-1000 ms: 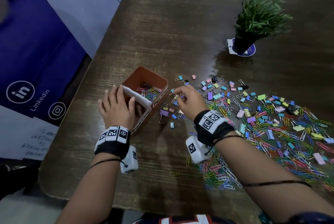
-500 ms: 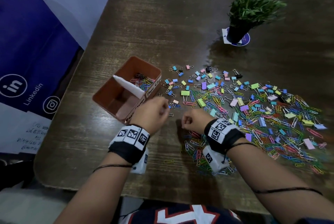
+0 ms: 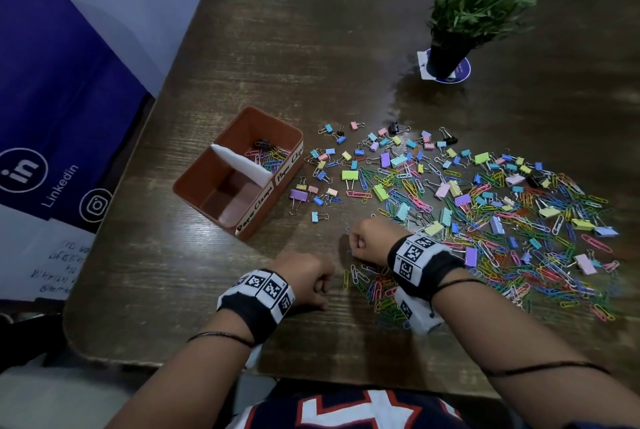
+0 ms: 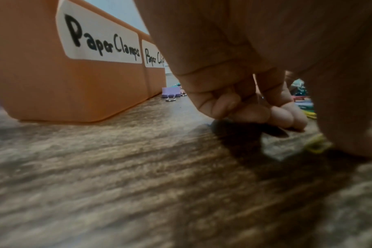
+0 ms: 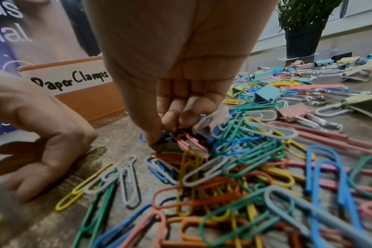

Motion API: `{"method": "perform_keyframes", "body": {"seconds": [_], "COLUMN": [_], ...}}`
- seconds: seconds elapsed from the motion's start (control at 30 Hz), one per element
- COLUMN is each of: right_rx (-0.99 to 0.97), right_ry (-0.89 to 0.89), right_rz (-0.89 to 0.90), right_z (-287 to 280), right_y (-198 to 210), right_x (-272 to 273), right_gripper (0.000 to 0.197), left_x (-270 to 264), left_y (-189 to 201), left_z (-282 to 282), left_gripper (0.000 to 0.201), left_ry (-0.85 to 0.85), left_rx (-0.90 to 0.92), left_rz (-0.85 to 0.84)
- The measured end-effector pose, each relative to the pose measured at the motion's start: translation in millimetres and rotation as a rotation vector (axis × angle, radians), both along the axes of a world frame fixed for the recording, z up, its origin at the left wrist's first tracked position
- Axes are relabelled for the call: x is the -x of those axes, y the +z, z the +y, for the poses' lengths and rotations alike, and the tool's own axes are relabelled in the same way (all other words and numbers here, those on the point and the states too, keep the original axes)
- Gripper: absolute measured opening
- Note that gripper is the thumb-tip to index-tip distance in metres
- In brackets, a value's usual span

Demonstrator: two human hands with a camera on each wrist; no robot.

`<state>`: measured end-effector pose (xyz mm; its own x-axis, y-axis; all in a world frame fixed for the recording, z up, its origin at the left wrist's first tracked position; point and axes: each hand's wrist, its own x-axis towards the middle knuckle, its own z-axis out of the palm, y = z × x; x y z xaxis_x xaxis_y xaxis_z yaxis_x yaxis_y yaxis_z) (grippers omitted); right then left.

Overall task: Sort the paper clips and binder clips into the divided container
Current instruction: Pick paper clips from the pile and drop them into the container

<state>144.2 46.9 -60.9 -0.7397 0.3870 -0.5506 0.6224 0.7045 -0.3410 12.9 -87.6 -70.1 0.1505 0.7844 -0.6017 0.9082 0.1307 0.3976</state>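
Your right hand (image 5: 170, 107) is lowered at the near-left edge of the spread of coloured wire paper clips (image 3: 485, 255), thumb and fingertips pinched together on a small blue paper clip (image 5: 166, 135) that lies on the dark wood-grain table (image 3: 311, 47). The pinch is closed on the clip, but the clip is not yet off the surface.

Your left hand (image 3: 308, 281) rests near it on the table, fingers curled under. The left wrist view shows the fingertips bunched on the wood beside a yellow paper clip (image 4: 316, 145); I cannot tell whether anything is held inside that curl.

The orange rectangular plastic container (image 3: 194, 186) stands to the left of the spread, split by a white card divider (image 3: 242, 165). Its near compartment, labelled "Paper Clamps", appears empty; the far one holds a small heap of paper clips. The labels face you, which I judge is why the box sits at that angle.

Pastel binder clips with wire handles (image 3: 384, 158) lie mostly along the far side of the spread, several just beside the container. Nearly all items remain on the table, so the sort is at an early stage in my judgement.

A potted green plant in a black pot (image 3: 464, 20) stands well apart at the far side.
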Motion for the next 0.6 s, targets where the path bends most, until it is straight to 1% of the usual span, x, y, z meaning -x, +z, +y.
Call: {"method": "perform_keyframes", "body": {"seconds": [0.1,0.2,0.33,0.4,0.47,0.53,0.6], "right_rx": [-0.006,-0.002,-0.016,-0.010,-0.010,-0.021,-0.033], "right_ry": [-0.042,-0.153,-0.266,-0.292,-0.293,-0.262,-0.231], "right_rz": [0.082,0.203,0.274,0.279,0.265,0.231,0.196], "right_z": [-1,4,11,12,12,12,12], "right_y": [-4,-7,-8,-9,-11,-13,-15], "right_x": [-4,-8,-10,-10,-8,-4,-1], "right_gripper": [0.011,0.013,0.011,0.011,0.013,0.013,0.012], "left_x": [2,3,-2,-5,-9,-13,-15], "left_y": [-2,-6,-5,-2,0,2,4], "left_z": [1,1,5,8,12,14,17], "left_gripper": [0.012,0.010,0.010,0.010,0.016,0.026,0.028], "left_ry": [0.023,0.020,0.021,0.024,-0.015,-0.065,-0.088], "left_rx": [-0.019,-0.056,-0.094,-0.136,-0.188,-0.224,-0.231], "left_rz": [-0.047,-0.055,-0.052,-0.057,-0.049,-0.031,-0.013]}}
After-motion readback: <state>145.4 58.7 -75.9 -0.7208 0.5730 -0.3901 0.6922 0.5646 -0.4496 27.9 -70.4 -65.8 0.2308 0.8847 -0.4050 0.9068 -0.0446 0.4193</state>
